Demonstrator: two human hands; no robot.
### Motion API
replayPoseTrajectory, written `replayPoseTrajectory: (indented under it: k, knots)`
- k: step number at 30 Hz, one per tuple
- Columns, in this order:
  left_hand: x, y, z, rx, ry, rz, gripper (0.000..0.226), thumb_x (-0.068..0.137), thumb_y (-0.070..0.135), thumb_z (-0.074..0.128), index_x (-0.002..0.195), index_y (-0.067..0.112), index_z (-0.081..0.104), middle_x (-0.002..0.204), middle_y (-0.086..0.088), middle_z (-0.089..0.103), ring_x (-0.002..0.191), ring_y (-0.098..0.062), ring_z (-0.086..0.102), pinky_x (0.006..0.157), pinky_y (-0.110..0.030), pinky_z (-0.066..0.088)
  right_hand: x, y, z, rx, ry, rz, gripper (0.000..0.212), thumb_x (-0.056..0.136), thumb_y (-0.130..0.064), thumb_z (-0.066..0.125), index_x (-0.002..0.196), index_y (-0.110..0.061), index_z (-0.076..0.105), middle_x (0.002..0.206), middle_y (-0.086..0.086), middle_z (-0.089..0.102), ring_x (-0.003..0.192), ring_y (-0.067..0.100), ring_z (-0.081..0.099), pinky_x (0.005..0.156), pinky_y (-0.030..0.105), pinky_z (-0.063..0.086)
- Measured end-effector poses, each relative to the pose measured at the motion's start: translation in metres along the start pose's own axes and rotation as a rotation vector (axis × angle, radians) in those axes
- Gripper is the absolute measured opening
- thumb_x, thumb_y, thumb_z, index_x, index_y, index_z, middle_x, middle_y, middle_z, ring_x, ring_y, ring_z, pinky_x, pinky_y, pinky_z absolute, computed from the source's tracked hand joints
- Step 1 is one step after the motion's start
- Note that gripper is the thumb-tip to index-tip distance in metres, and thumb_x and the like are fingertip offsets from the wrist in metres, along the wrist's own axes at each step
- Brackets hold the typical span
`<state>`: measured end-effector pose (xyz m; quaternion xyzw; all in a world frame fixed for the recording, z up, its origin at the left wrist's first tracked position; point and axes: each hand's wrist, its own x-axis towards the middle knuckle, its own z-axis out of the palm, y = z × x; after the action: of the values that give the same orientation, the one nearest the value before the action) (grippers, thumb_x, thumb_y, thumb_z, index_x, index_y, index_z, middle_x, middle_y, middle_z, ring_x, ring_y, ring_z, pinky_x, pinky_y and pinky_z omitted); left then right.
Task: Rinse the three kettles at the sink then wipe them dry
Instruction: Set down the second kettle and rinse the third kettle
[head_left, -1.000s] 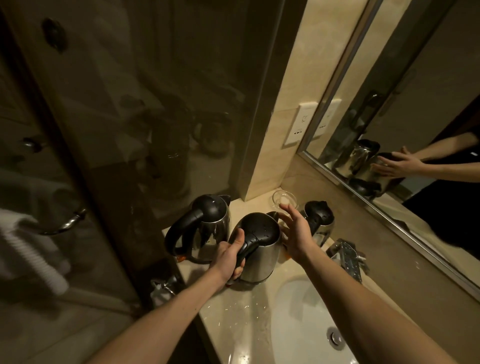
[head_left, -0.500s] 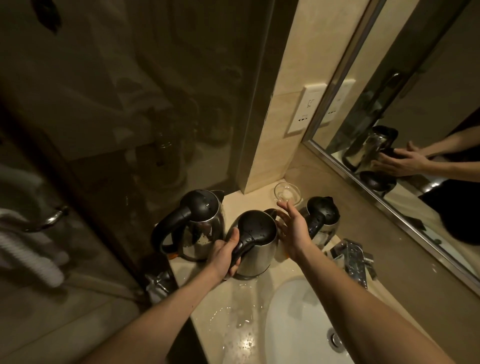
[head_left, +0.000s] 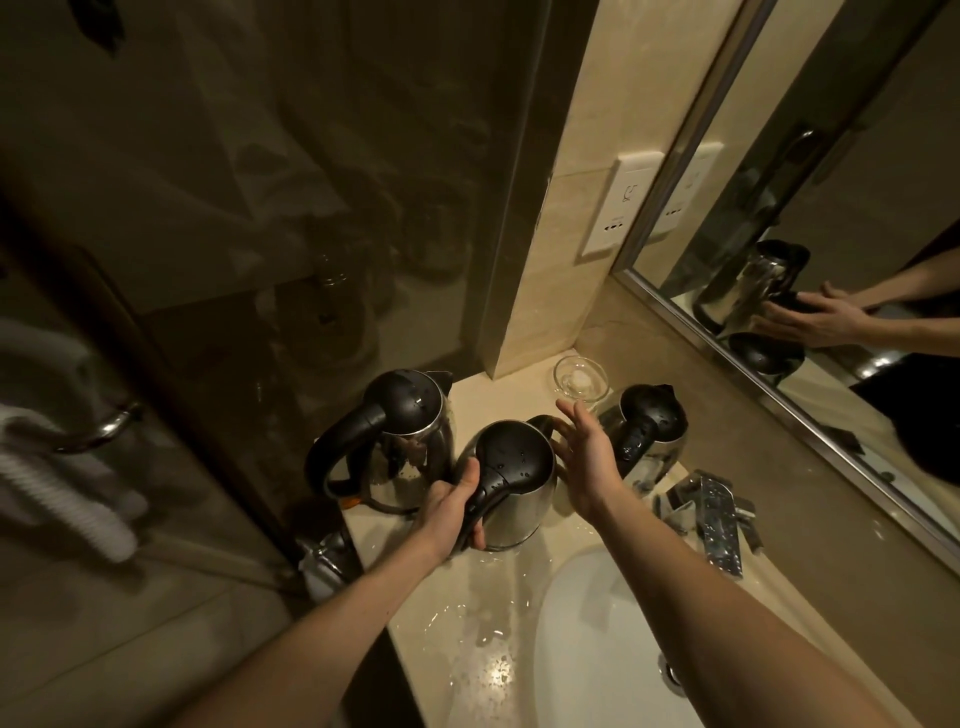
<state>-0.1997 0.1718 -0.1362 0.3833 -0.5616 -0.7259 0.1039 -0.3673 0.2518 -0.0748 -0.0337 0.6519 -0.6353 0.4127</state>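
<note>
Left hand (head_left: 449, 512) gripped the middle kettle (head_left: 511, 486) by its handle, upright on the wet counter (head_left: 467, 623) between two other kettles; right hand (head_left: 587, 457) hovered open beside its lid.

My left grip (head_left: 451, 506) wraps the black handle of the middle steel kettle with a black lid (head_left: 511, 483), standing on the wet beige stone worktop (head_left: 467, 639). My right grip (head_left: 587, 457) hovers open-fingered beside its spout. Two matching steel kettles (head_left: 395, 441) (head_left: 649, 431) flank it, near the white basin (head_left: 587, 649).
</note>
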Motion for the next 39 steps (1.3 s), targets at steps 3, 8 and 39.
replayPoseTrajectory:
  k: [3, 8, 39]
  knots:
    - [-0.001, 0.008, -0.005, 0.136, -0.023, 0.004, 0.079, 0.083, 0.075, 0.035, 0.06, 0.005, 0.062, 0.052, -0.014, 0.06, 0.048, -0.026, 0.061, 0.064, -0.033, 0.056, -0.003, -0.001, 0.0, 0.009, 0.0, 0.004, 0.053, 0.097, -0.055, 0.038, 0.144, -0.031, 0.042, 0.149, 0.003, 0.042, 0.14, 0.027, 0.034, 0.115, 0.046, 0.022]
    - [-0.011, 0.026, -0.01, 0.501, 0.172, 0.197, 0.064, 0.101, 0.058, 0.037, 0.067, 0.009, 0.061, 0.063, -0.002, 0.06, 0.061, -0.017, 0.061, 0.063, -0.027, 0.05, -0.016, -0.014, 0.0, 0.015, 0.035, -0.027, 0.056, 0.096, -0.055, 0.041, 0.146, -0.031, 0.041, 0.148, 0.002, 0.044, 0.14, 0.027, 0.034, 0.117, 0.045, 0.02]
    - [0.052, 0.062, 0.181, 0.43, 0.069, 0.016, 0.063, 0.099, 0.062, 0.042, 0.129, 0.01, 0.059, 0.126, -0.012, 0.065, 0.119, -0.032, 0.059, 0.103, -0.043, 0.046, -0.06, -0.038, -0.148, 0.231, 0.333, -0.048, 0.05, 0.095, -0.053, 0.044, 0.139, -0.03, 0.048, 0.137, 0.01, 0.049, 0.126, 0.028, 0.046, 0.072, 0.028, 0.038]
